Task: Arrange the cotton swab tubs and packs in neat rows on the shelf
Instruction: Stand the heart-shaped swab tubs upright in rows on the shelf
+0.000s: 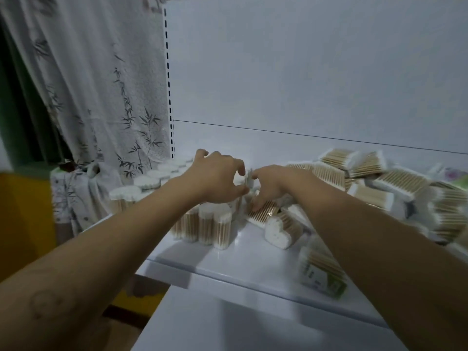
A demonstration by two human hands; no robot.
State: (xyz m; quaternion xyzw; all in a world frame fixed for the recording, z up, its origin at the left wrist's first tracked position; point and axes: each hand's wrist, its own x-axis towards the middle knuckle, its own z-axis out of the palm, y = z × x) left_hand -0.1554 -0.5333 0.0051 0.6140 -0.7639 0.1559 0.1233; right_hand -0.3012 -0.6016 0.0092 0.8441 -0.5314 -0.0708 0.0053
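Heart-shaped cotton swab tubs stand upright in rows along the left of the white shelf. One tub lies on its side near the middle. Flat swab packs are heaped at the right. Between my two hands a pack stands on edge. My left hand pinches it from the left with curled fingers. My right hand holds its right side, fingers curled down onto it and onto the packs below.
A green-labelled swab pack lies near the shelf's front edge under my right forearm. The white back panel rises behind the shelf. A bamboo-print curtain hangs at the left, over a draped surface.
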